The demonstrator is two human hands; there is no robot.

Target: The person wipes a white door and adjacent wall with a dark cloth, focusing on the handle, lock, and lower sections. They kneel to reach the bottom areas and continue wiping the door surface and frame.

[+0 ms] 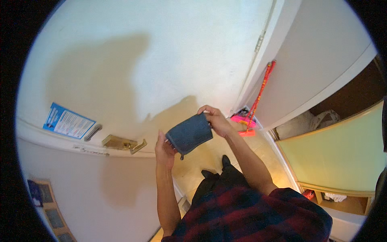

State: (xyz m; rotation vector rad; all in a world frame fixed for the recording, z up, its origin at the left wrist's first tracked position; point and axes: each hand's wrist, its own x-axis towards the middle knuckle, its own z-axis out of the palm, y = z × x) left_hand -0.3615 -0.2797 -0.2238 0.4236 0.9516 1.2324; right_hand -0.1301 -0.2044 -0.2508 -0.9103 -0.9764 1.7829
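A dark blue folded cloth (190,133) with a stitched edge is stretched between my two hands in front of a white door (187,60). My left hand (165,150) grips its left end, thumb up, with the fingers mostly hidden behind the fabric. At the upper right corner, my right hand (215,119) pinches the cloth between thumb and fingers. A small dark loop or tab (182,157) hangs from the lower left corner.
To the left, the door carries a brass lever handle (138,146), a grey pull (93,132) and a blue-and-white printed notice (69,121). A red-handled broom (262,90) and pink dustpan (242,120) stand in the corner. A wooden cabinet (332,148) with pale green panels is at right.
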